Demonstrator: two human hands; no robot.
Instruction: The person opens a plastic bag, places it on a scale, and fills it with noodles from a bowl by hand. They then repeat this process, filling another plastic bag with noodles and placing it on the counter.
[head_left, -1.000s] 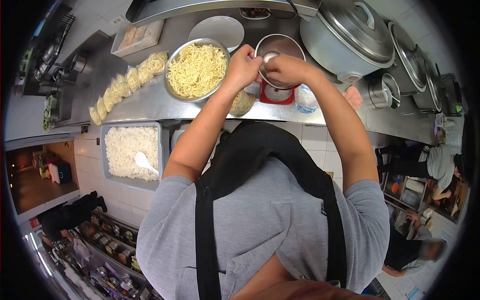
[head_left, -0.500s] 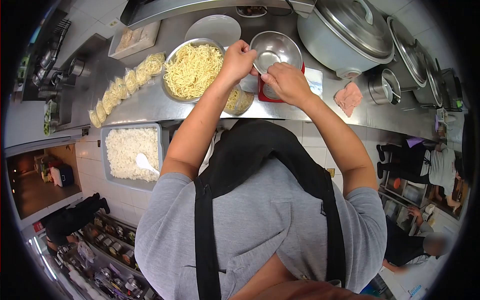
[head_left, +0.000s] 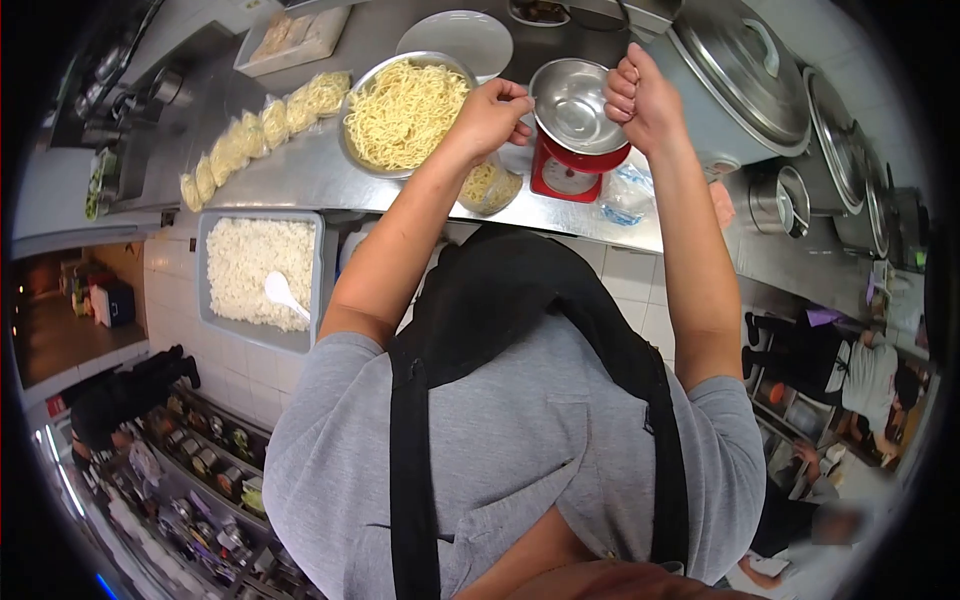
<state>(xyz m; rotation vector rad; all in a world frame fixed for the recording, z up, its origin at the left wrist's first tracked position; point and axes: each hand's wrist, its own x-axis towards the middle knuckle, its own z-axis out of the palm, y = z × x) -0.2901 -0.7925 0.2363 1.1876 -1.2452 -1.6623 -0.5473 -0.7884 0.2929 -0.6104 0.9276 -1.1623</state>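
A shiny metal bowl (head_left: 574, 103) sits on a red kitchen scale (head_left: 562, 178) with a round dial. My left hand (head_left: 490, 120) is closed in a pinch, its fingertips right at the bowl's left rim. At the right rim my right hand (head_left: 645, 98) is closed in a fist with the thumb up. I cannot make out what the fingers of either hand hold. Yellow noodles (head_left: 408, 112) fill a large metal bowl (head_left: 352, 152) left of my left hand. Below that hand stands a clear bag of noodles (head_left: 490, 188).
Bagged noodle portions (head_left: 248, 135) form a row on the steel counter. A grey tub (head_left: 204, 300) of white rice with a white scoop is below. A plate (head_left: 455, 42) lies behind; a large lidded pot (head_left: 745, 60) stands right. Clear plastic bags (head_left: 626, 195) lie beside the scale.
My right hand has moved from the bowl's front up to its right side and closed into a fist, uncovering the scale's dial. My left hand stays near the left rim. The view has shifted slightly.
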